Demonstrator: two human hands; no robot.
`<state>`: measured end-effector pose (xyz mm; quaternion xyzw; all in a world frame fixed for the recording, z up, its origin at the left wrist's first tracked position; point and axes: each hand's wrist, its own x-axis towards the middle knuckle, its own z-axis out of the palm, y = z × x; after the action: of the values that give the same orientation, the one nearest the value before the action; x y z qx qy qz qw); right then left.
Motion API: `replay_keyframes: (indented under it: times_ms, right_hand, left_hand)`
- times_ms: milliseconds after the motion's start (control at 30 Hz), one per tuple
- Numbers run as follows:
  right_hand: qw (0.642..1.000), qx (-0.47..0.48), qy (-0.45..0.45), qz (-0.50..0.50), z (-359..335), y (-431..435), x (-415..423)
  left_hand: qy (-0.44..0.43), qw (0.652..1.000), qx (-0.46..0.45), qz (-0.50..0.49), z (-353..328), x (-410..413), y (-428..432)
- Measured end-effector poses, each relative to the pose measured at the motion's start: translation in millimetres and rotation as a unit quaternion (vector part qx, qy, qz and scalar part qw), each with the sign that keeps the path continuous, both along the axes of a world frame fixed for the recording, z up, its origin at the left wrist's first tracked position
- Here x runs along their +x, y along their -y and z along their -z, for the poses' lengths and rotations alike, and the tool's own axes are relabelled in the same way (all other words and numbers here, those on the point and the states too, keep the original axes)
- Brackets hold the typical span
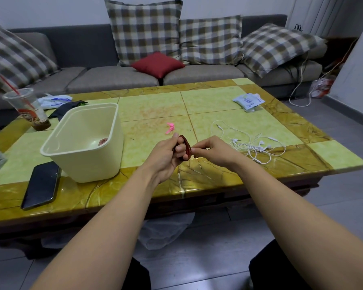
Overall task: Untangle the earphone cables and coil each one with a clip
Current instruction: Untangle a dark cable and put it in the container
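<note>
A dark red earphone cable is wound in loops around the fingers of my left hand, which holds it above the table's front edge. My right hand pinches the red cable at the right side of the coil. A pink clip lies on the table just behind my hands. To the right, a tangle of white earphone cables is spread on the table. A coiled pinkish cable lies at the bottom of a cream plastic bin.
A black phone lies at the front left of the tiled table. A plastic cup with a red straw, dark cloth and white packets sit farther back. A grey sofa with checked cushions stands behind.
</note>
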<state>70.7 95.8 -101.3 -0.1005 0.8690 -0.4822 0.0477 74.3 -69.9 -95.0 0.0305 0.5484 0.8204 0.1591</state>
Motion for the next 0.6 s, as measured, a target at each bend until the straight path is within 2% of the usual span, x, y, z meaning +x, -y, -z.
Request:
replay_keyframes:
  times_ms: [200,400,533,600]
  right_hand:
    - [0.996,-0.062,0.059,0.022,-2,1,0]
    - [0.986,-0.158,0.029,-0.048,-6,9,4]
    - [0.986,-0.139,0.029,-0.086,1,6,0]
    - [0.989,-0.118,0.031,-0.080,5,4,-2]
  left_hand:
    - [-0.021,0.996,-0.083,0.003,1,3,-3]
    - [-0.044,0.987,-0.151,0.031,-1,6,-3]
    - [-0.057,0.981,-0.188,0.013,-2,8,0]
    - [-0.083,0.965,-0.249,-0.012,-2,8,-1]
